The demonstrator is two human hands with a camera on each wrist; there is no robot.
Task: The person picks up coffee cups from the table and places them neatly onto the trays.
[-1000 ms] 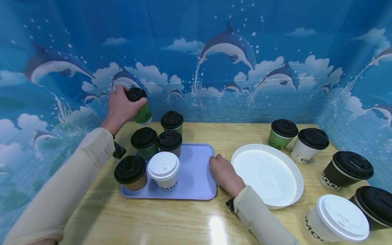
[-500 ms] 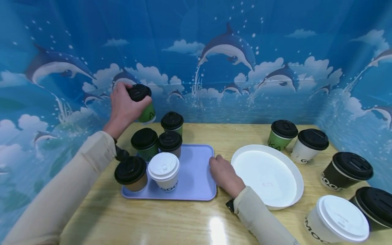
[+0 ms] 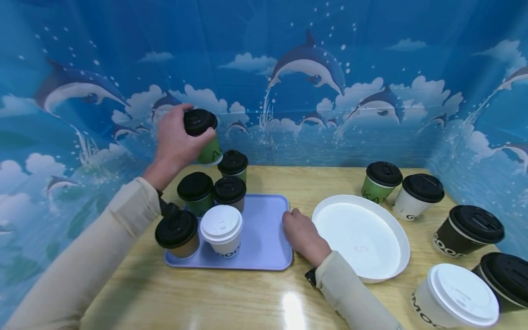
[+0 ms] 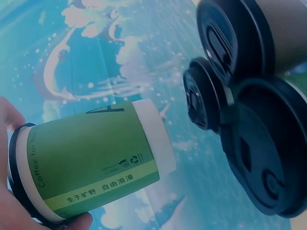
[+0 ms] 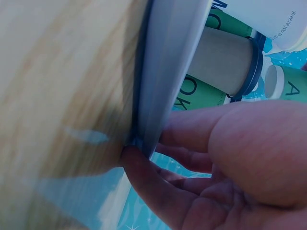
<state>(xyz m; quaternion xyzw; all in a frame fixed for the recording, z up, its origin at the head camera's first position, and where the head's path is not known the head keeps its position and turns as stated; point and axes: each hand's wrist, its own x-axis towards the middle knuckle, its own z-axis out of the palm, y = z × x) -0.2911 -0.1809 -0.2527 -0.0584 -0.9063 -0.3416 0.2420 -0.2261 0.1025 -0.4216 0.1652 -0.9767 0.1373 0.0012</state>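
Observation:
My left hand [image 3: 177, 142] grips a green paper coffee cup [image 3: 211, 151] around its black lid, in the air at the back left. In the left wrist view the cup [image 4: 96, 160] lies sideways with its white base toward other lids. With thumb and fingers my right hand [image 3: 303, 236] pinches the right rim of a lilac tray [image 3: 266, 229]; one fingertip sits under the rim in the right wrist view. On the tray's left half are a white cup [image 3: 222, 229], a brown cup [image 3: 183, 245], a grey-brown cup [image 3: 229, 192] and a dark green cup [image 3: 195, 190].
Behind these stands a smaller green cup [image 3: 233, 165]. A round white tray [image 3: 359, 238] lies right of my right hand. Along the right side are a green cup [image 3: 375, 188], a white black-lidded cup [image 3: 412, 204], black cups [image 3: 451, 238] and a white-lidded cup [image 3: 453, 295].
My left hand has carried the green cup to the right and slightly up, toward the cup at the back. My right hand has stayed at the tray's rim.

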